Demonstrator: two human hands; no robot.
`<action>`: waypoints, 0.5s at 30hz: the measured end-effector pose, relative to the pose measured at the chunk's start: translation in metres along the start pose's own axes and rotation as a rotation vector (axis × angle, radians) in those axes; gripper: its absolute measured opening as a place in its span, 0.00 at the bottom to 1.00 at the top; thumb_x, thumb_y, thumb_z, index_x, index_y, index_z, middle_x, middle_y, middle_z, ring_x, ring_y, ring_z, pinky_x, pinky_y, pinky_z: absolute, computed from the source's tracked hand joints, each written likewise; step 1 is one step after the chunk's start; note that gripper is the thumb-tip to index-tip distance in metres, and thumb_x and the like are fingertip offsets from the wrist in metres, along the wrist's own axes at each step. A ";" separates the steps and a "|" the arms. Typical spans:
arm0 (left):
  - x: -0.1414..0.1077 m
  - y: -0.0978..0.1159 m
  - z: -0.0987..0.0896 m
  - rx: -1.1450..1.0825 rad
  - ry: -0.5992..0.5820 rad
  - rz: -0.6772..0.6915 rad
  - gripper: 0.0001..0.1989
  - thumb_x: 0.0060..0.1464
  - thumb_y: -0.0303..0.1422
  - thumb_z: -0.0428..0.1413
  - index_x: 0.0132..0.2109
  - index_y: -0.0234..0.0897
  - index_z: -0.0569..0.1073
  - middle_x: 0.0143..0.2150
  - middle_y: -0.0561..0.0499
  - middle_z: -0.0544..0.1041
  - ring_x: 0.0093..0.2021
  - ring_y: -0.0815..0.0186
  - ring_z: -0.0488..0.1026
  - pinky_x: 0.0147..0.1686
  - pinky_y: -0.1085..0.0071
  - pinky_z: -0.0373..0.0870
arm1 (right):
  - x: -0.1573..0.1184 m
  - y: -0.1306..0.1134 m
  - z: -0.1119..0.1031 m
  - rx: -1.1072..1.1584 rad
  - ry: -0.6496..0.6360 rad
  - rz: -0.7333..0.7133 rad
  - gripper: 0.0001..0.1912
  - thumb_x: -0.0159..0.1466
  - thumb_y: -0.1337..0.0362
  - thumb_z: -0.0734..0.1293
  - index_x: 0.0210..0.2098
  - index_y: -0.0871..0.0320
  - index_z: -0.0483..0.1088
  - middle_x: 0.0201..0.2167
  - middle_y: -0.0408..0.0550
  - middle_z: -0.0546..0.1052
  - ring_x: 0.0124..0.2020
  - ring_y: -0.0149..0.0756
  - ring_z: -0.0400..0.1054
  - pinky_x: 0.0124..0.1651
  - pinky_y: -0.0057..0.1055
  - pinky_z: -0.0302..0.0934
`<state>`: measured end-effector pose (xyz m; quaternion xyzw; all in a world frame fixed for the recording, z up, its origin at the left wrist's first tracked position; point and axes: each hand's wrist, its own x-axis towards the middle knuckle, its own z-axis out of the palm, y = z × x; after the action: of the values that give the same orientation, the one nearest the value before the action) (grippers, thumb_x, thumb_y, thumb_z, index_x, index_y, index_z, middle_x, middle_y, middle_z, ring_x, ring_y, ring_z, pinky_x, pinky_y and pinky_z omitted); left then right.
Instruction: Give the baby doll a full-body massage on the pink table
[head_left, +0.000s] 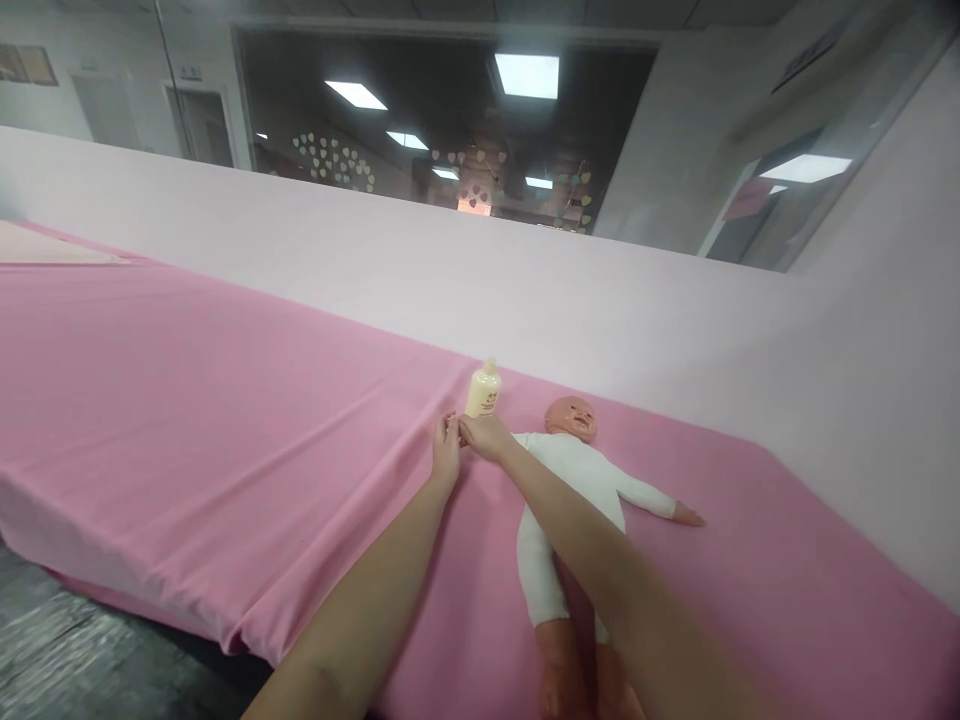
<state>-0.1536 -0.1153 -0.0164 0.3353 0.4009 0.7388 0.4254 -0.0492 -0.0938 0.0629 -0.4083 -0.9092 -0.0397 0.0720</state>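
A baby doll point(589, 470) in a white suit lies on its back on the pink sheet, its head toward the wall. One of its arms stretches left and passes behind my right hand point(486, 437). My right hand is closed at the end of that arm, fingers bent. Touching it from the left, my left hand point(448, 455) has its fingers curled in around the same spot; the doll's hand between them is mostly hidden. Just behind my hands stands a pale yellow pump bottle point(484, 391), its base partly covered. My right forearm crosses over the doll's body.
The pink sheet point(187, 400) covers a long padded surface, with folds running toward its front edge. A white wall point(337, 260) rises behind it, with a wide window above. Grey floor point(67, 640) shows at the lower left. A pale flat item point(52, 245) lies at the far left.
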 end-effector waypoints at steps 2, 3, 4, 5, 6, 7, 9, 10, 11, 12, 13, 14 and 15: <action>0.003 -0.005 0.002 -0.097 0.027 -0.121 0.21 0.62 0.50 0.48 0.52 0.41 0.66 0.47 0.45 0.73 0.41 0.64 0.75 0.40 0.66 0.75 | 0.001 0.001 0.002 0.009 0.005 0.058 0.23 0.75 0.55 0.48 0.46 0.57 0.69 0.39 0.49 0.80 0.36 0.36 0.71 0.39 0.28 0.55; 0.004 -0.006 0.004 -0.150 0.032 -0.178 0.21 0.63 0.51 0.44 0.51 0.40 0.66 0.47 0.44 0.73 0.41 0.64 0.75 0.41 0.65 0.75 | 0.002 0.000 0.002 0.013 0.013 0.088 0.24 0.75 0.54 0.47 0.47 0.57 0.70 0.39 0.49 0.80 0.37 0.36 0.71 0.39 0.28 0.55; 0.004 -0.006 0.006 -0.195 0.022 -0.226 0.22 0.64 0.51 0.42 0.50 0.39 0.67 0.46 0.44 0.74 0.40 0.64 0.75 0.42 0.65 0.75 | 0.003 0.000 0.003 0.017 0.021 0.113 0.25 0.75 0.54 0.45 0.47 0.57 0.70 0.40 0.50 0.80 0.37 0.36 0.71 0.39 0.28 0.55; 0.003 -0.006 0.007 -0.227 -0.010 -0.260 0.23 0.65 0.50 0.40 0.49 0.39 0.68 0.44 0.43 0.75 0.40 0.63 0.76 0.43 0.64 0.75 | 0.003 -0.002 0.004 0.020 0.027 0.134 0.27 0.75 0.54 0.44 0.48 0.57 0.70 0.40 0.50 0.80 0.38 0.36 0.71 0.39 0.29 0.56; 0.002 -0.004 0.009 -0.246 -0.068 -0.281 0.25 0.65 0.51 0.38 0.49 0.38 0.69 0.43 0.43 0.75 0.41 0.62 0.76 0.45 0.63 0.74 | 0.004 -0.005 0.005 0.024 0.030 0.144 0.29 0.75 0.53 0.43 0.47 0.57 0.71 0.40 0.51 0.80 0.39 0.36 0.72 0.40 0.29 0.56; 0.000 -0.002 0.010 -0.253 -0.139 -0.290 0.27 0.66 0.51 0.37 0.49 0.37 0.71 0.42 0.42 0.76 0.42 0.61 0.76 0.46 0.61 0.74 | 0.004 -0.008 0.006 0.030 0.033 0.145 0.30 0.75 0.53 0.43 0.46 0.57 0.72 0.41 0.51 0.80 0.41 0.37 0.72 0.41 0.30 0.57; -0.004 0.001 0.011 -0.245 -0.285 -0.299 0.33 0.65 0.54 0.34 0.50 0.36 0.73 0.42 0.41 0.78 0.45 0.57 0.76 0.48 0.57 0.72 | 0.005 -0.016 0.009 0.048 0.039 0.148 0.32 0.75 0.52 0.43 0.46 0.58 0.74 0.43 0.53 0.79 0.44 0.39 0.72 0.44 0.32 0.58; -0.006 0.003 0.011 -0.236 -0.342 -0.310 0.36 0.64 0.56 0.32 0.50 0.36 0.74 0.42 0.40 0.78 0.46 0.55 0.76 0.49 0.55 0.72 | 0.006 -0.020 0.011 0.060 0.030 0.159 0.33 0.74 0.51 0.43 0.46 0.59 0.74 0.44 0.54 0.79 0.45 0.40 0.72 0.46 0.33 0.59; -0.007 0.004 0.010 -0.229 -0.381 -0.331 0.38 0.63 0.58 0.31 0.50 0.36 0.75 0.42 0.39 0.79 0.47 0.53 0.76 0.49 0.53 0.71 | 0.007 -0.023 0.012 0.071 0.014 0.177 0.34 0.74 0.51 0.43 0.46 0.60 0.75 0.45 0.56 0.79 0.46 0.42 0.72 0.46 0.34 0.60; -0.008 0.005 0.009 -0.228 -0.402 -0.359 0.39 0.62 0.59 0.31 0.49 0.36 0.75 0.42 0.38 0.79 0.48 0.51 0.76 0.49 0.50 0.70 | 0.008 -0.024 0.013 0.080 -0.009 0.199 0.35 0.74 0.51 0.42 0.46 0.61 0.75 0.45 0.57 0.79 0.46 0.43 0.72 0.46 0.36 0.60; -0.008 0.005 0.007 -0.230 -0.411 -0.389 0.40 0.62 0.60 0.31 0.49 0.36 0.76 0.41 0.37 0.79 0.49 0.50 0.75 0.49 0.49 0.70 | 0.009 -0.025 0.013 0.086 -0.034 0.222 0.36 0.74 0.51 0.42 0.45 0.62 0.76 0.44 0.59 0.79 0.45 0.44 0.73 0.46 0.36 0.60; -0.008 0.005 0.006 -0.233 -0.417 -0.417 0.39 0.61 0.60 0.32 0.49 0.37 0.76 0.41 0.37 0.79 0.50 0.49 0.75 0.49 0.47 0.70 | 0.010 -0.025 0.013 0.094 -0.060 0.233 0.36 0.74 0.51 0.42 0.45 0.62 0.76 0.44 0.60 0.79 0.45 0.45 0.73 0.45 0.37 0.61; -0.007 0.004 0.005 -0.235 -0.422 -0.438 0.39 0.61 0.61 0.32 0.49 0.37 0.76 0.40 0.37 0.79 0.51 0.48 0.75 0.49 0.47 0.70 | 0.011 -0.025 0.013 0.101 -0.077 0.239 0.36 0.74 0.52 0.42 0.44 0.62 0.76 0.44 0.60 0.79 0.44 0.46 0.74 0.45 0.37 0.61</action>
<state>-0.1480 -0.1216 -0.0112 0.3355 0.2783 0.5853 0.6837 -0.0767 -0.1005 0.0518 -0.5106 -0.8570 0.0306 0.0617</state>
